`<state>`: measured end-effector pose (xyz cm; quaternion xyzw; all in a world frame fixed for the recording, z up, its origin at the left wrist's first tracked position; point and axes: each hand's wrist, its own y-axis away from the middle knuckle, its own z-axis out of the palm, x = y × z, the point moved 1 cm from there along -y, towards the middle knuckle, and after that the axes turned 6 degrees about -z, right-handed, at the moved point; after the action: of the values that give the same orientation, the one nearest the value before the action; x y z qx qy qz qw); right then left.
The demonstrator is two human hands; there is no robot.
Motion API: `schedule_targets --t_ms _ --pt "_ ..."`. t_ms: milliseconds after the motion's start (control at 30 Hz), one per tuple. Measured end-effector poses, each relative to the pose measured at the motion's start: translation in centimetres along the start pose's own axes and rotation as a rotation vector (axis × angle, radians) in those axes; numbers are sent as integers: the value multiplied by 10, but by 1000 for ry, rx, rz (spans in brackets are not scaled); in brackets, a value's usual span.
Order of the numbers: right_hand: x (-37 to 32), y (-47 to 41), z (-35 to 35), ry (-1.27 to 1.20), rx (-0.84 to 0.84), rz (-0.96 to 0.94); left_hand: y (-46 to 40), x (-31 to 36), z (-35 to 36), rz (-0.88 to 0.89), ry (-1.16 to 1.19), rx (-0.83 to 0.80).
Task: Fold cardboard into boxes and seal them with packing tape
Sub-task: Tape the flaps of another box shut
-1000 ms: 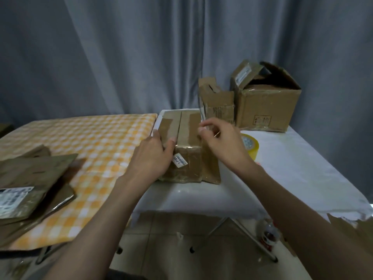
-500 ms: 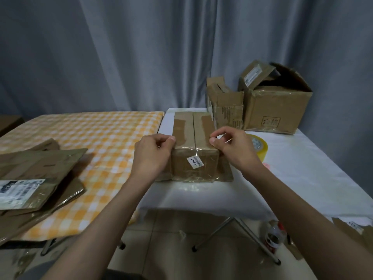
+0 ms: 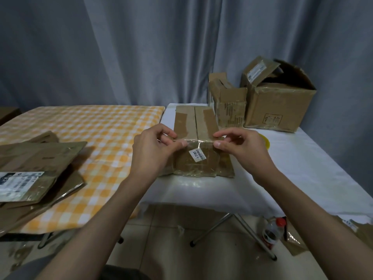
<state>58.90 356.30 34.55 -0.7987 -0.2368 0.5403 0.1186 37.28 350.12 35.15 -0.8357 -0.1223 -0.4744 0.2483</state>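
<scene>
Cardboard box [image 3: 196,138], flaps closed, sits on the near-left part of the white-covered table [image 3: 314,168], long axis running away from me, old brown tape patches on its top. White barcode label [image 3: 198,155] on the near end face. I see a strip of clear packing tape [image 3: 196,142] stretched across the near top edge of the box, glinting. Left hand [image 3: 154,152]: thumb and forefinger pinching the left end of the strip at the box's near-left corner, other fingers curled. Right hand [image 3: 240,148]: thumb and forefinger pinching the right end at the near-right corner. Whether the strip is stuck down along its whole length, I cannot tell. Yellow tape roll [image 3: 264,141] lies on the white table just behind the right hand, mostly hidden. Two more boxes stand at the back of that table: a small one [image 3: 229,104] with flaps up, a larger one [image 3: 279,104] open-topped, touching side by side. Left table with an orange checked cloth [image 3: 101,128] carries a stack of flattened cardboard [image 3: 38,166]. Plastic bottle [image 3: 271,232] with a red cap stands on the floor beneath the white table. Grey curtain [image 3: 141,47] behind everything.
</scene>
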Motion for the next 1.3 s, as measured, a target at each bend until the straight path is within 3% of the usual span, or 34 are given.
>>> schedule_targets --t_ms 200,367,500,600,733,867,1100,1233,1300 --pt "4 0 5 152 -6 -117 -4 -11 3 62 -69 -43" --pt "8 3 11 353 -8 -319 -6 -19 12 238 -160 46" --pt "9 5 13 348 39 -296 -4 -20 15 365 -229 73" --pt "9 2 3 227 -23 -190 -13 -22 5 311 -136 -22" --pt "15 0 -12 60 -171 -90 -28 -24 -14 231 41 -271" --pt "18 -3 -13 6 -161 -98 -35 -27 -17 201 73 -351" --pt "16 -6 0 134 -73 -201 -35 -35 5 404 -2 -182" --pt "11 -2 8 182 -58 -253 -29 -29 15 611 -267 -85" --pt "9 -2 8 193 -68 -246 -28 -26 19 629 -303 -73"
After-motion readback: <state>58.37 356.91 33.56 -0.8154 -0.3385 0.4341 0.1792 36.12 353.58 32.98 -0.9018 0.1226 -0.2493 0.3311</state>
